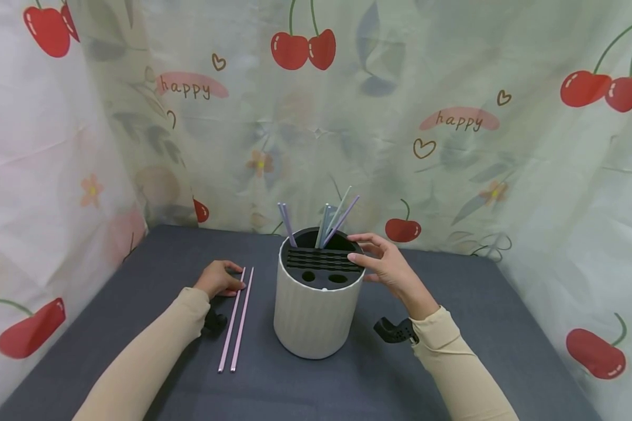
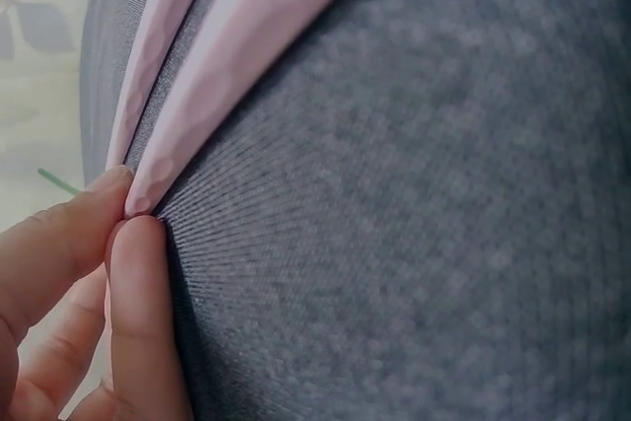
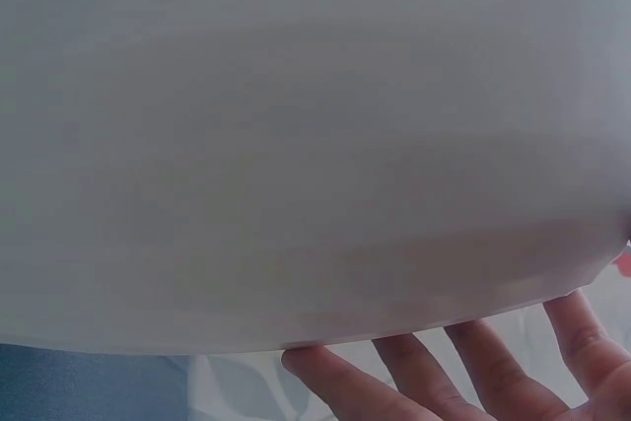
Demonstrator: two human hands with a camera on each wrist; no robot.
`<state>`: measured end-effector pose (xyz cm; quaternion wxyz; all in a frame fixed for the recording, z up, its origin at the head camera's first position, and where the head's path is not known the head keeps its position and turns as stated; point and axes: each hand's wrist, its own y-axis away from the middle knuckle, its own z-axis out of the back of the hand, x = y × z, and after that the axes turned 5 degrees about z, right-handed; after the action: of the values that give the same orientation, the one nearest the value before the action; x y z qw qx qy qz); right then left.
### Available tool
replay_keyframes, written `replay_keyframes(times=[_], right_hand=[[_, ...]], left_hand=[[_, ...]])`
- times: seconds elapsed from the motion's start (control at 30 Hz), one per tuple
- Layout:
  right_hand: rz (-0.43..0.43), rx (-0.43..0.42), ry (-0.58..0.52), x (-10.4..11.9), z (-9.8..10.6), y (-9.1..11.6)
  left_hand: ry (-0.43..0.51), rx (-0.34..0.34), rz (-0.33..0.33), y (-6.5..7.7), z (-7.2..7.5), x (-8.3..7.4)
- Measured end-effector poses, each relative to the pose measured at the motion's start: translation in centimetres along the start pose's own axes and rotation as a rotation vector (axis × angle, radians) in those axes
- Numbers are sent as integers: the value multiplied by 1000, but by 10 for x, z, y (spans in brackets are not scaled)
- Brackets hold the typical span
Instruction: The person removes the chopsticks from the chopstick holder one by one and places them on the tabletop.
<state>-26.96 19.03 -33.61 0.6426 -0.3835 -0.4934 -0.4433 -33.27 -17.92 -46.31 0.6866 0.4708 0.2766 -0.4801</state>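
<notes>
Two pink chopsticks lie side by side on the dark cloth, left of a white ribbed utensil holder [image 1: 316, 324]. My left hand [image 1: 221, 279] pinches the far end of the left chopstick [image 1: 230, 327] between thumb and fingertips; the other chopstick [image 1: 241, 321] lies just beside it. In the left wrist view, the pinched chopstick [image 2: 217, 56] shows a faceted surface. My right hand [image 1: 387, 266] holds the holder at its right rim, thumb over the top edge. The right wrist view shows several fingers [image 3: 493, 367] against the holder's outer wall.
Purple and pale green-blue chopsticks [image 1: 289, 225] stand in the holder's rear compartment. Its black top insert [image 1: 316, 273] has slots and two round holes in front. A dark cloth [image 1: 453, 351] covers the table. Cherry-print curtains [image 1: 316, 134] hang behind and at both sides.
</notes>
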Motion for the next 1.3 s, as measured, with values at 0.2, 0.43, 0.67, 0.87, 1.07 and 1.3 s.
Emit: replay_keyframes(times=[0.2,0.43,0.67,0.87,1.07,1.3], right_hand=[[1,0,0,-1,0,-1],[0,-1,5,-2,0,-1],[-2,2,9,-1,0,0],[-2,1,8,0,1,0],[1,2,7,1,1,1],[7,5,4,-1,0,0]], left_hand=[[-5,9,19,1,1,-1],[56,56,-3,11,7,-8],[212,78,-266,35,18,-57],[329,187,-525,87,21,-109],[327,279,-677,118,13,-132],[296,277,-721,121,2,-134]])
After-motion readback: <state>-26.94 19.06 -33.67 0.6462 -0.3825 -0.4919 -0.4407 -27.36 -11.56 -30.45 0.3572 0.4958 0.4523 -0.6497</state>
